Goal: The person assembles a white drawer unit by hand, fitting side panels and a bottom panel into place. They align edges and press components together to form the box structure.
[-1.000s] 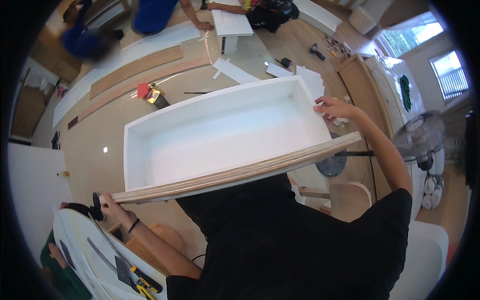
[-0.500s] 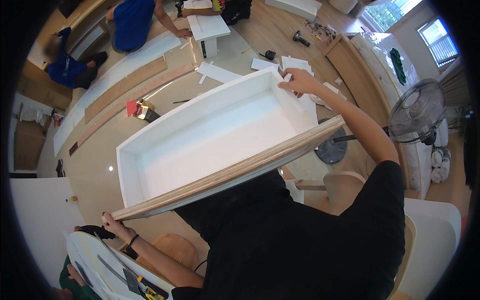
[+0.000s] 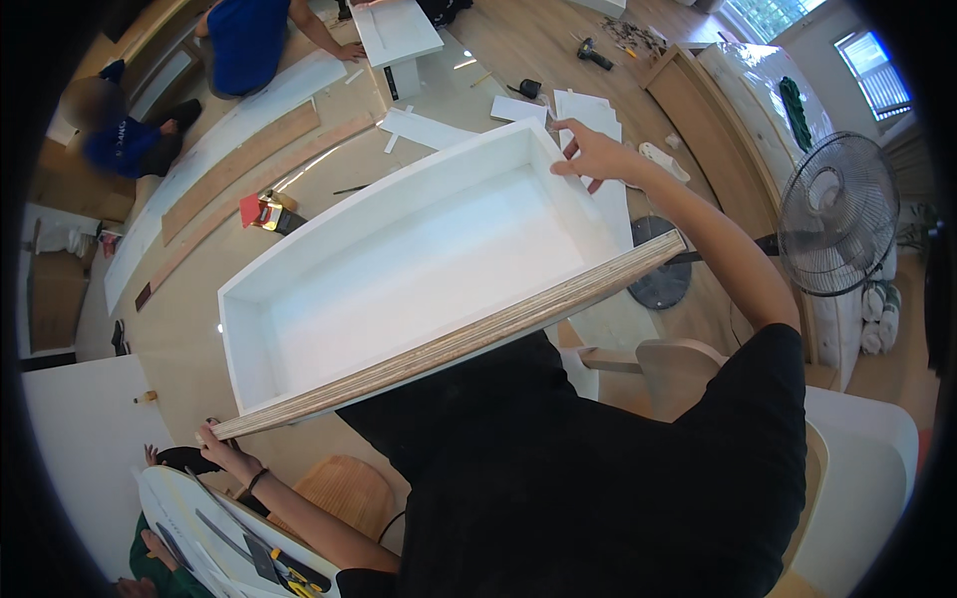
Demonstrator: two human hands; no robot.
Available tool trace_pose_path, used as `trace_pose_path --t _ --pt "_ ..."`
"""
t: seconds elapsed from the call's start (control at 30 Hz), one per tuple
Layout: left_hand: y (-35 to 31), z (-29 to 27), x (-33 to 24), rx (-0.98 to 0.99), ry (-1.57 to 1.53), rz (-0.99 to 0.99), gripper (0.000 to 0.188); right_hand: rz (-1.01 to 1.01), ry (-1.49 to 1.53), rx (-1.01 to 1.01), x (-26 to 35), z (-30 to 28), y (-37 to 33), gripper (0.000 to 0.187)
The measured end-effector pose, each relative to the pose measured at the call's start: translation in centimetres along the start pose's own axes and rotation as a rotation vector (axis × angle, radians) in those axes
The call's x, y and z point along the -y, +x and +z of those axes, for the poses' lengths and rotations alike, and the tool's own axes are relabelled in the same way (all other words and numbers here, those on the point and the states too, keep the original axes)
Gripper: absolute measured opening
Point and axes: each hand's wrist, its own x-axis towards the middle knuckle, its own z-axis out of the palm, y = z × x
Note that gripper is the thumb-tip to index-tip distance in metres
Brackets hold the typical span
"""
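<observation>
A white drawer (image 3: 409,274), a long open box, is held up in front of my body. Its front panel (image 3: 469,334), with a bare layered plywood edge, runs along the side closest to me. My left hand (image 3: 229,456), a dark band on its wrist, grips the panel's left end, and part of its fingers is hidden. At the far right corner, my right hand (image 3: 598,157) closes over the drawer's short side wall, its thumb and fingers on the rim. The inside of the drawer shows nothing but its white bottom.
People in blue (image 3: 244,45) sit by long boards (image 3: 239,169) at the far left. A standing fan (image 3: 837,214) is at right; a chair (image 3: 678,369) stands beside me. A white table (image 3: 209,528) with tools is at lower left. A red-and-gold can-like item (image 3: 269,212) lies on the floor.
The surroundings have shifted slightly up and left in view, the drawer with them. Both hands keep their hold on it. A person's hand now shows near the table at lower left.
</observation>
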Motion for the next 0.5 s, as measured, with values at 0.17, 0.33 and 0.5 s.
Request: trace_pose_path --t 0.17,0.33,0.5 --pt "2.2 -1.4 0.7 0.075 0.046 -0.06 0.034 0.052 0.052 0.159 -0.9 0.7 -5.4 0.104" --pt "3.2 -0.9 0.8 -0.02 0.013 -0.058 0.042 -0.014 -0.009 0.276 -2.4 1.4 -7.7 0.122" --pt "-3.8 4.8 -6.5 -0.437 0.709 0.551 0.052 -0.122 0.128 0.247 -2.5 2.5 -8.1 0.131"
